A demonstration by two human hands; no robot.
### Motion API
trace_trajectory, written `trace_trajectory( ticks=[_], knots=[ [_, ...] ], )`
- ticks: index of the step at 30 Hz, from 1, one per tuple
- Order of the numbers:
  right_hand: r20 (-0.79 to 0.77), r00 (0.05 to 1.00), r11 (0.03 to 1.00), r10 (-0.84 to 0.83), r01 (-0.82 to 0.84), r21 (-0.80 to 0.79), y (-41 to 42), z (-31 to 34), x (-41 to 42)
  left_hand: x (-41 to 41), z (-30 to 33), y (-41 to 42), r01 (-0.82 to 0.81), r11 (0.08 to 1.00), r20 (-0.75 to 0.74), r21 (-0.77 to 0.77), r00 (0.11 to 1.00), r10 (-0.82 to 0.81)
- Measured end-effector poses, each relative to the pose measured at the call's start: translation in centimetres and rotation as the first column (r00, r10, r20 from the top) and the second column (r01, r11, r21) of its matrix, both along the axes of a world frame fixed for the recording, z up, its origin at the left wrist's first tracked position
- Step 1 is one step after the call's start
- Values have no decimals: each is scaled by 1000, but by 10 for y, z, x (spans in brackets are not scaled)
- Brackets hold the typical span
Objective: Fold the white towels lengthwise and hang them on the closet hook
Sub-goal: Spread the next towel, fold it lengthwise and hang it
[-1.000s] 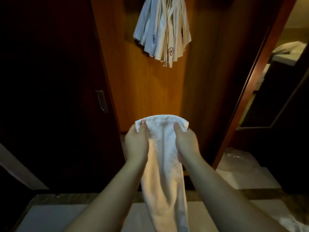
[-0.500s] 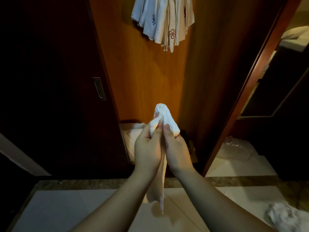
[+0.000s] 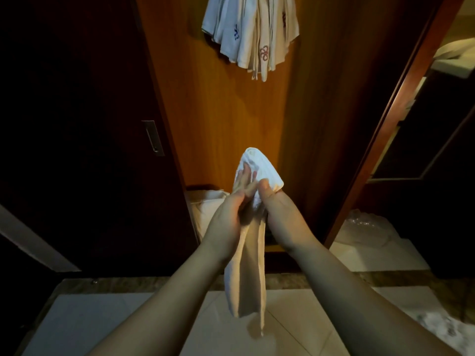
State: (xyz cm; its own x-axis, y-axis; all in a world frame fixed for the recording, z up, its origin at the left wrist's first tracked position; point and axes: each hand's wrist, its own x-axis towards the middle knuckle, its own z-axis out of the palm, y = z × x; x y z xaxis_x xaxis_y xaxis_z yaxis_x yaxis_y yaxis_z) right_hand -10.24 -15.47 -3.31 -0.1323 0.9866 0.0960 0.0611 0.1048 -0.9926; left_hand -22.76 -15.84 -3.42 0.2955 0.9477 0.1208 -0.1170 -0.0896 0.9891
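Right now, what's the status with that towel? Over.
Both hands, left hand and right hand, grip the folded towel, its top bunched, its tail hanging. Hung towels above. Nothing between.

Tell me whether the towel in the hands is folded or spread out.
Folded: the towel hangs as a narrow doubled strip, its top bunched between the left hand and right hand.

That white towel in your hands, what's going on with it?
A person is standing at a wooden closet, holding a white towel folded into a long narrow strip. The left hand and the right hand both grip it near its top end, and the rest hangs down between the forearms. Above, a bundle of hung towels already dangles against the closet's back panel; the hook itself is out of view. This towel has not been hung yet.
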Motion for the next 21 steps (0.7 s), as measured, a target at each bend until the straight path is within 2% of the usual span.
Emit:
trace_trajectory(
  ticks=[2,3,6,7,8,10,12,13,14,15,17,21],
  knots=[
    [-6,1000,999,-20,20,40,2,2,2,-1,-3,0,16,999,24,-28,1000,-15],
    [-3,999,997,-50,50,52,1,7,-1,0,-4,3,21,1000,-16,-2,1000,-21],
    [-61,985,987,-161,160,-23,6,20,-1,-1,-6,20,128,982,-366,135,928,-70],
    [-87,980,983,-179,175,-55,8,27,2,-5,-5,26,110,983,-453,144,891,-34],
    [-67,980,982,-185,182,-49,14,31,10,-9,-1,27,75,974,-458,213,888,32],
    [41,989,990,-143,142,12,24,40,28,-21,11,18,-70,902,-280,427,938,205],
    [142,989,998,-33,26,50,34,46,44,-37,21,18,-223,818,-150,530,925,350],
    [190,981,998,28,-39,57,37,53,45,-39,29,24,-252,822,-133,511,921,366],
    [231,969,992,88,-106,65,41,56,48,-37,41,31,-237,871,-141,431,935,324],
    [258,955,983,146,-168,67,42,62,48,-37,51,38,-182,928,-141,325,961,238],
    [284,935,967,212,-242,74,42,73,47,-37,67,51,-71,976,-131,206,986,100],
    [236,938,948,253,-290,133,46,88,53,-38,76,53,-4,981,-57,194,998,15]
  ],
)
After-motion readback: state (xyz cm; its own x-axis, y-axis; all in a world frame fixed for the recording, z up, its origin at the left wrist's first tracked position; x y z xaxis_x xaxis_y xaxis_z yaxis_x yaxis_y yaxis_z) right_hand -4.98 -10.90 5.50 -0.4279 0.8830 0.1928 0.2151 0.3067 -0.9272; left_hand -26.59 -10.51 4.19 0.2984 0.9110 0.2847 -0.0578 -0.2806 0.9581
